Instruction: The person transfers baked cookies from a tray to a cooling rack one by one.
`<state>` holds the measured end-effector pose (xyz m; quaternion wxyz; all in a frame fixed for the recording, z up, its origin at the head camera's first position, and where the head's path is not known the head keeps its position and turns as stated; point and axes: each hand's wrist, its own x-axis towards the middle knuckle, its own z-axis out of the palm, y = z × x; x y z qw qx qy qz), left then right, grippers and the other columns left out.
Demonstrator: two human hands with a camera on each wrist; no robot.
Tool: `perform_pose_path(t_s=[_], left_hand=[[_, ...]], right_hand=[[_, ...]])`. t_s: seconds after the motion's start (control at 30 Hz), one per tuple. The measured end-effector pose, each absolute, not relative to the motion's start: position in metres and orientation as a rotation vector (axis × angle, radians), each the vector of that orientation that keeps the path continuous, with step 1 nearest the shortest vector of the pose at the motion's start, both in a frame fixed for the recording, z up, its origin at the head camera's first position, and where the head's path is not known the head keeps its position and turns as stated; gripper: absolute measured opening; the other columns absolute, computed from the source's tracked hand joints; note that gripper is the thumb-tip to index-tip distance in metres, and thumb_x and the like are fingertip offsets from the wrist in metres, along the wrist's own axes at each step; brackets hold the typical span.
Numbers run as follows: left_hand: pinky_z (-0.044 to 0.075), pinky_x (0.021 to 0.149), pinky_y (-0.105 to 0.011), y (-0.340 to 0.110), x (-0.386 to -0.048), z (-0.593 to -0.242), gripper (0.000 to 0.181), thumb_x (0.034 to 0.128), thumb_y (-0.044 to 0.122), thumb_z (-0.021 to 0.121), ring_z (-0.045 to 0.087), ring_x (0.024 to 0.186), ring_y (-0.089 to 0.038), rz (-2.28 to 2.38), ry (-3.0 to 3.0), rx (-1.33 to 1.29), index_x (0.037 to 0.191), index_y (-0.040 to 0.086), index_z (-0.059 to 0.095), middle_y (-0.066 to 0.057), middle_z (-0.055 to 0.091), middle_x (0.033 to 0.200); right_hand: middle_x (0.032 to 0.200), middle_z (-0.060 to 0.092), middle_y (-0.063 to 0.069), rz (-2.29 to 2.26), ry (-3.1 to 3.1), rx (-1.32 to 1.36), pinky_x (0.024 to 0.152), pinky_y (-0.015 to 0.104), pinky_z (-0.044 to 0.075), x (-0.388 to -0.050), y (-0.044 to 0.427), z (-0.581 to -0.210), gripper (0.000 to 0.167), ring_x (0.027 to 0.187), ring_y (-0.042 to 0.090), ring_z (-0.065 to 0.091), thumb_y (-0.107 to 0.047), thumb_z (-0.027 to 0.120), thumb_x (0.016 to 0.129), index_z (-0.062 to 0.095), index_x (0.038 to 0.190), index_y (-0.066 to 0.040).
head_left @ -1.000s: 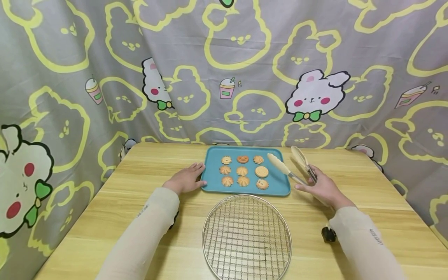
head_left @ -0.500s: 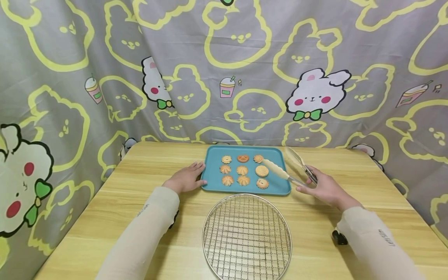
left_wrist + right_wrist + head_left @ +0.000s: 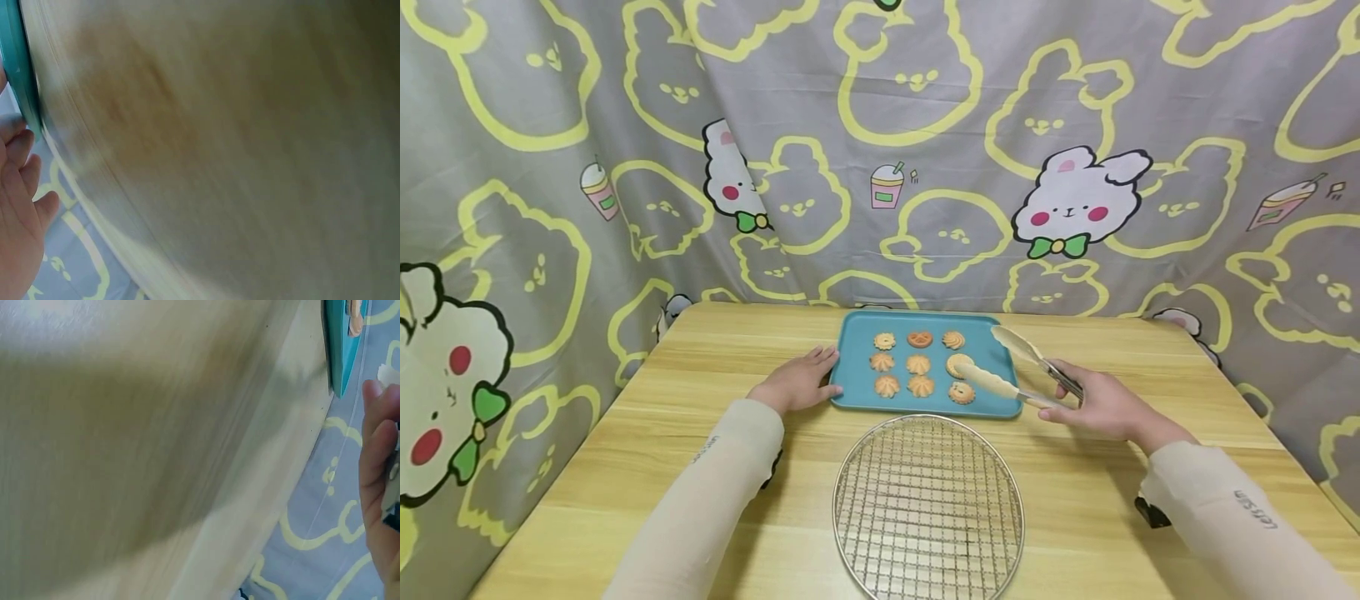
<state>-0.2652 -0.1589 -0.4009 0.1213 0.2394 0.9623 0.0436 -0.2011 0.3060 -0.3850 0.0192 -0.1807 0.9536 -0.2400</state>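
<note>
Your tongs [image 3: 998, 385] look like shiny metal with 2 matt, plastic-looking tips [image 3: 1016, 342]. Before you, the tray [image 3: 855, 335] is smooth, the 9 cookies [image 3: 917, 364] mostly rough, the rack [image 3: 928, 508] bright metal wire, the table [image 3: 625, 450] smooth wood grain, the curtain [image 3: 940, 167] creased cloth.

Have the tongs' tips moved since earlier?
Yes: the tips of the tongs have moved left and down in head view, judged against the blue tray.
</note>
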Motion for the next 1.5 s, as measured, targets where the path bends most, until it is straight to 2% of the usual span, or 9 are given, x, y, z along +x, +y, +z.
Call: perform_pose_path(t_s=[0.27,0.47,0.8,1.23,1.5], left_hand=[[0.018,0.114,-0.046,-0.159,-0.266,-0.402,0.073,0.0987,0.046,0.046,0.012,0.143,-0.03,0.138,2.803,0.707,0.152,0.004,0.019,-0.01,0.015,0.157],[0.018,0.114,-0.046,-0.16,-0.266,-0.403,0.073,0.0984,0.047,0.047,0.011,0.143,-0.029,0.14,2.807,0.695,0.152,0.006,0.019,-0.009,0.015,0.158],[0.017,0.114,-0.046,-0.161,-0.267,-0.403,0.074,0.0981,0.048,0.047,0.011,0.143,-0.029,0.139,2.81,0.689,0.152,0.006,0.019,-0.008,0.014,0.158],[0.017,0.114,-0.045,-0.158,-0.263,-0.4,0.074,0.0983,0.047,0.047,0.01,0.143,-0.029,0.163,2.802,0.675,0.152,0.006,0.019,-0.008,0.014,0.158],[0.017,0.114,-0.044,-0.16,-0.266,-0.404,0.074,0.0981,0.048,0.046,0.011,0.143,-0.029,0.131,2.815,0.68,0.153,0.006,0.019,-0.007,0.013,0.158]], right_hand=[[0.087,0.057,-0.005,-0.708,2.928,-0.685,0.045,0.025,0.034,-0.2,0.308,-0.379,0.084,0.047,0.006,0.034,-0.047,0.073,0.082,0.042,0.141,0.004],[0.084,0.058,-0.009,-0.655,2.898,-0.767,0.043,0.023,0.033,-0.203,0.306,-0.369,0.079,0.044,0.003,0.031,-0.045,0.075,0.08,0.047,0.138,0.002],[0.08,0.056,-0.012,-0.548,2.837,-0.834,0.053,0.024,0.035,-0.206,0.304,-0.353,0.073,0.051,0.004,0.035,-0.046,0.074,0.081,0.054,0.132,0.003],[0.071,0.054,-0.015,-0.461,2.768,-0.849,0.053,0.025,0.033,-0.209,0.299,-0.348,0.065,0.055,0.004,0.038,-0.042,0.074,0.081,0.059,0.13,-0.002],[0.068,0.053,-0.012,-0.435,2.748,-0.848,0.054,0.025,0.035,-0.212,0.296,-0.345,0.063,0.056,0.005,0.041,-0.038,0.075,0.082,0.059,0.129,0.0]])
